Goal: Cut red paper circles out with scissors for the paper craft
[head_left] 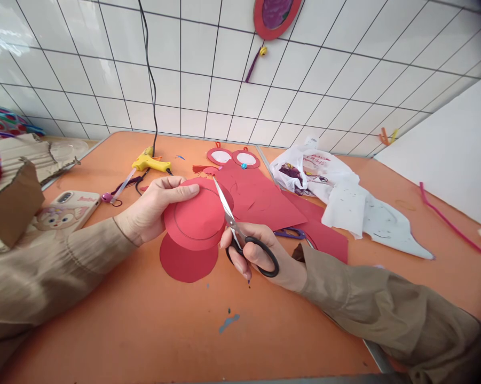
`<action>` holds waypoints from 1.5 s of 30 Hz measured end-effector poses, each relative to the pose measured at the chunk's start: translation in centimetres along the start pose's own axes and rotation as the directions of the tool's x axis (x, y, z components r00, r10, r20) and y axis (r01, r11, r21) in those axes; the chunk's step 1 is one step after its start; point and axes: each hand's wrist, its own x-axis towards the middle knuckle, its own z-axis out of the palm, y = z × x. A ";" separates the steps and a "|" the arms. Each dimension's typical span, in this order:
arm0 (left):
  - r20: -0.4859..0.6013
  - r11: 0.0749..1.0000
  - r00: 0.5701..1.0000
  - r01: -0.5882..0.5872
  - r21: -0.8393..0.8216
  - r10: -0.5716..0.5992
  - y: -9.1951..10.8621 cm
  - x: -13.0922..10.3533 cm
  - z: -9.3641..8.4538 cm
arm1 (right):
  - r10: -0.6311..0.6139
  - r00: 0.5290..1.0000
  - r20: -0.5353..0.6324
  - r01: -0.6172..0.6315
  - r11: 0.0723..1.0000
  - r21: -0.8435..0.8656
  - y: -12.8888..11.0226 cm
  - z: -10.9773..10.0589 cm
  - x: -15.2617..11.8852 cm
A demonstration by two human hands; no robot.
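Note:
My left hand point(160, 205) pinches the upper left of a red paper disc point(196, 216), thumb on top. A smaller circle is drawn in dark line on the disc. In my right hand point(264, 250) is a pair of scissors point(229, 210) with black handles. Its blades point up and left across the right side of the disc; I cannot tell whether they cut into it. A second red paper circle point(189, 261) lies on the table below the disc. Behind the scissors are large red paper sheets point(260, 194), with purple-handled scissors point(290, 233) partly under my right hand.
On the orange table point(184, 330) a yellow glue gun point(150, 160) and a phone point(66, 213) lie to the left, beside a cardboard box point(14, 205). Two red ring ornaments point(246, 158) lie at the back. A white plastic bag point(324, 170) and a pink pipe cleaner point(450, 217) are on the right.

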 end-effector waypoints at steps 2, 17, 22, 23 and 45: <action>-0.020 1.000 1.000 -0.004 -0.005 0.003 0.0 0.0 0.0 | 0.003 1.000 -0.001 -0.003 1.000 0.000 0.0 0.0 0.0; -0.024 0.999 0.999 -0.028 -0.040 0.027 0.1 0.1 -0.1 | 0.001 1.000 0.007 -0.001 1.000 0.002 0.0 0.1 0.0; -0.001 0.999 1.000 -0.030 -0.036 0.030 -0.1 0.3 -0.2 | -0.002 1.000 0.000 0.002 1.000 0.004 0.0 0.1 0.0; 0.011 0.999 0.999 -0.033 -0.033 0.034 -0.2 0.3 -0.2 | -0.010 1.000 -0.005 0.010 1.000 0.003 0.0 0.1 0.0; -0.067 0.998 0.996 -0.061 -0.002 0.061 -1.6 0.2 -0.1 | -0.041 0.990 -0.132 0.038 0.999 -0.030 -0.4 0.5 0.3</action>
